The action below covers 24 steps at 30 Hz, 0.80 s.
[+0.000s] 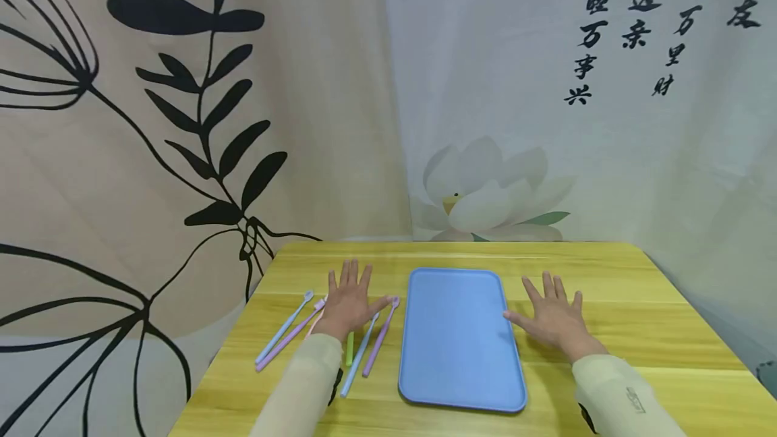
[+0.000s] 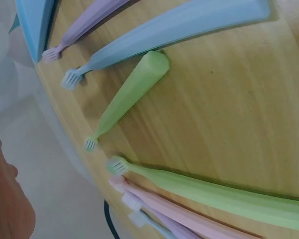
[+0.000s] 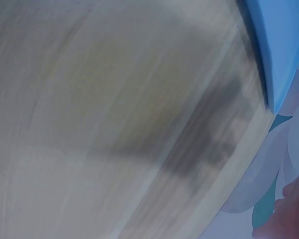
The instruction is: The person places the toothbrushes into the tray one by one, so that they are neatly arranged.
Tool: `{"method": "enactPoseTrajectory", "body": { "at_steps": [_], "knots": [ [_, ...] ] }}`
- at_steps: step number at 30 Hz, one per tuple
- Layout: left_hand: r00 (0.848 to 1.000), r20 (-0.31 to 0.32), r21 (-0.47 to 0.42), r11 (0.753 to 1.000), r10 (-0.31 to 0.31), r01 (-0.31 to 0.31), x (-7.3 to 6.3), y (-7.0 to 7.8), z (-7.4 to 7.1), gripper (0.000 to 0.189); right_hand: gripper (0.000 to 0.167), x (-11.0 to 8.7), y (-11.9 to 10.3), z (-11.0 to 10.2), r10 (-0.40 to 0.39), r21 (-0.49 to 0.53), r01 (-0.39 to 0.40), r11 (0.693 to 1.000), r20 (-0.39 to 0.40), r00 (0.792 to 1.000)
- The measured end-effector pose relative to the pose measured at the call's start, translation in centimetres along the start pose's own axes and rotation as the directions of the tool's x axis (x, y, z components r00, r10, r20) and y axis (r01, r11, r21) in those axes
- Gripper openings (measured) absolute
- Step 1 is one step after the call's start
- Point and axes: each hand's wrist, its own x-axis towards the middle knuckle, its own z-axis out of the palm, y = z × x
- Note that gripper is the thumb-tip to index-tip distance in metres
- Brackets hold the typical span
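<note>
My left hand (image 1: 347, 307) is spread with straight fingers above several toothbrushes, holding none. To its left lie a blue toothbrush (image 1: 282, 330) and a purple toothbrush (image 1: 290, 337); a pink toothbrush (image 2: 184, 211) is mostly hidden by the hand in the head view. Right of the wrist are another blue toothbrush (image 1: 359, 357) and another purple one (image 1: 381, 338). The left wrist view shows a green toothbrush (image 2: 132, 94) and a second green toothbrush (image 2: 209, 191) between these groups. My right hand (image 1: 554, 321), also spread and holding nothing, is beside the right edge of a blue tray (image 1: 463, 336).
The tray lies flat on a yellow wood-grain table (image 1: 655, 329), between the two hands. Behind the table hangs a printed curtain (image 1: 340, 86) with leaves, a lotus and dark characters. The right hand's shadow (image 3: 204, 134) falls on the wood.
</note>
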Motion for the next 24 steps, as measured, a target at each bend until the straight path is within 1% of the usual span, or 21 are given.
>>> {"method": "enactPoseTrajectory", "body": {
  "at_steps": [6, 8, 12, 16, 20, 24],
  "knots": [
    [1.000, -0.006, -0.029, 0.999, -0.019, 0.019, -0.1, -0.1, -0.8, 0.093, 0.101, -0.2, -0.3, 0.0, 0.008, 0.032, -0.009, 0.999, 0.014, 1.000],
    [1.000, -0.009, -0.053, 0.998, -0.022, 0.021, -0.1, -0.1, -1.1, 0.094, 0.101, -0.2, -0.3, 0.0, 0.010, 0.042, -0.011, 0.999, 0.024, 1.000],
    [0.999, -0.022, -0.096, 0.995, -0.024, 0.022, -0.1, -0.3, -1.3, 0.095, 0.099, -0.1, -0.4, 0.0, 0.020, 0.100, -0.026, 0.995, 0.059, 0.998],
    [0.999, -0.029, -0.139, 0.989, -0.046, 0.042, -0.1, -0.5, -1.5, 0.094, 0.096, 0.1, -0.5, 0.1, 0.019, 0.161, -0.031, 0.986, 0.076, 0.997],
    [0.997, -0.021, -0.207, 0.976, -0.078, 0.072, -0.3, -0.8, -1.9, 0.094, 0.094, 0.3, -0.6, 0.2, 0.032, 0.227, -0.053, 0.972, 0.096, 0.995],
    [0.995, -0.017, -0.275, 0.957, -0.103, 0.094, -0.3, -1.1, -2.6, 0.093, 0.090, 0.6, -0.6, 0.5, 0.063, 0.305, -0.100, 0.947, 0.128, 0.990]
  ]
}}
